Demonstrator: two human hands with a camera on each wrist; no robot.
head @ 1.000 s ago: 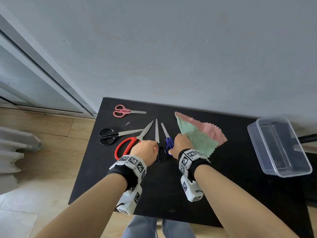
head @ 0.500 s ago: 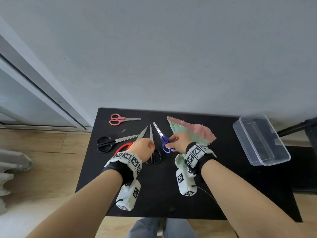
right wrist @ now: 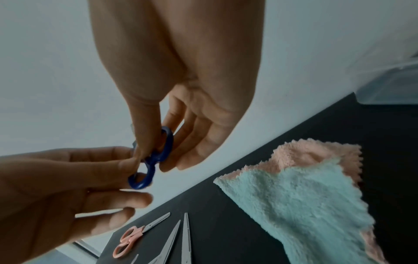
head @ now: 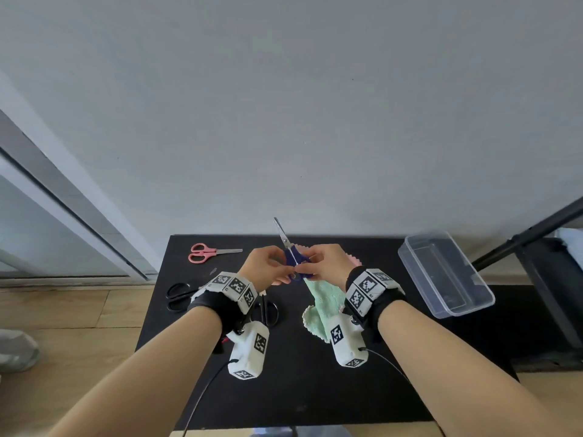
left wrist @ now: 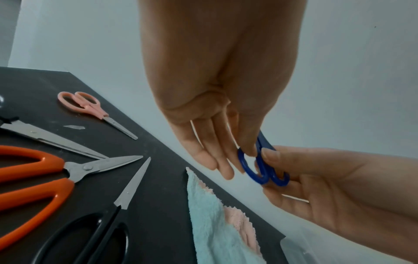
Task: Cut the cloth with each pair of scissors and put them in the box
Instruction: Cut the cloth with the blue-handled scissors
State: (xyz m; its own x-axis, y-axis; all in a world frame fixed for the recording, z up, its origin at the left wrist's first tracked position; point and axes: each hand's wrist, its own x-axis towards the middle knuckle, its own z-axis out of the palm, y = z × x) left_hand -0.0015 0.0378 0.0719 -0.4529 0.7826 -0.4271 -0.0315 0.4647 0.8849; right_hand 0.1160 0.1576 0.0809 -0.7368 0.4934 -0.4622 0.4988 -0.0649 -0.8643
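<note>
Blue-handled steel scissors [head: 291,253]: raised, tips up, for seating fingers
Left hand [head: 263,266]: pinches one loop
Right hand [head: 326,263]: pinches other loop
Green-pink cloth [head: 321,302]: uncut, beneath

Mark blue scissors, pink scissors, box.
blue scissors [left wrist: 262,171]: left wrist view, handle loop.
pink scissors [head: 202,252]: head view, handles.
box [head: 482,293]: head view, near right rim.

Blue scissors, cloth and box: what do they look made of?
Blue scissors: glossy moulded handle loops, likely plastic; bright grey blades, probably steel. Cloth: fluffy napped pile with zigzag edges, mint over pink, likely microfibre. Box: see-through with soft glare, seemingly clear plastic.
</note>
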